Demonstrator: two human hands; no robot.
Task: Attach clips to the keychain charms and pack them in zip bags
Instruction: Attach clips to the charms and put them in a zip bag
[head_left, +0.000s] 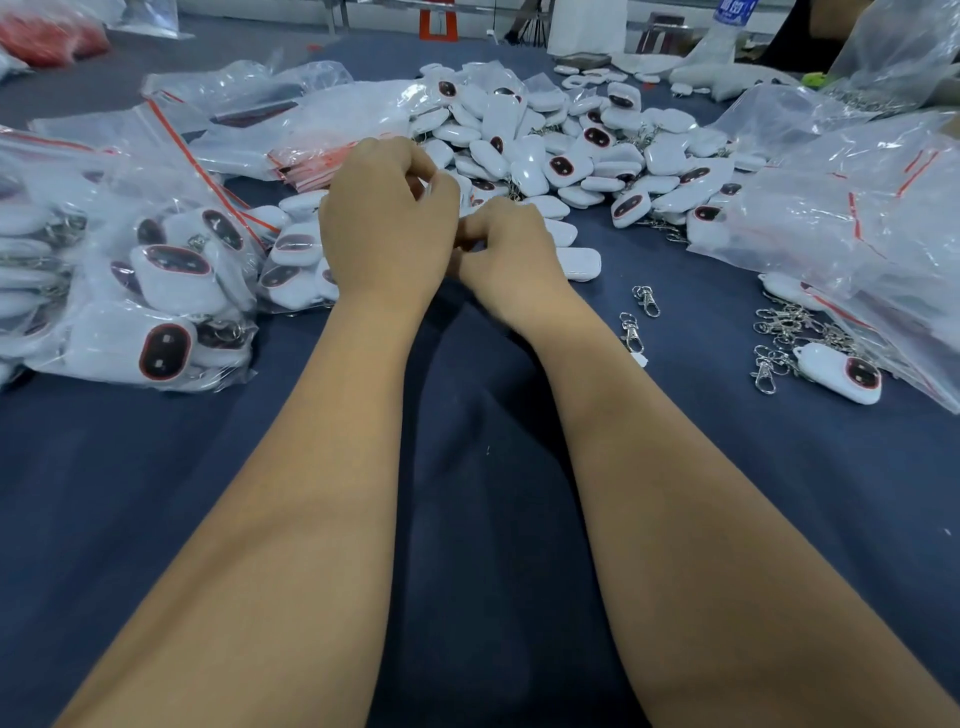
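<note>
1. Left hand (387, 223) and right hand (506, 249) are meeting, fingers curled, just before the charm pile (561, 135). Both are pinching something small between them; the backs of the hands are hiding it, so I cannot tell whether it is a charm, a clip or both.
2. Judging by the pose, a clip is being fitted to a charm.
3. Done so far: filled bags (130, 291) are lying on the left of the table (208, 493), holding charms with clips on.
4. Left to do: the big pile is waiting at centre, many charms apparently without clips.
5. Supplies: two loose clips (638, 317) are lying just right of the right forearm; more clips (784, 332) are lying tangled beside a single charm (841, 371) at far right. Empty bags (322, 124) are lying behind the left hand.
6. Estimate: well under way, much remaining.
</note>
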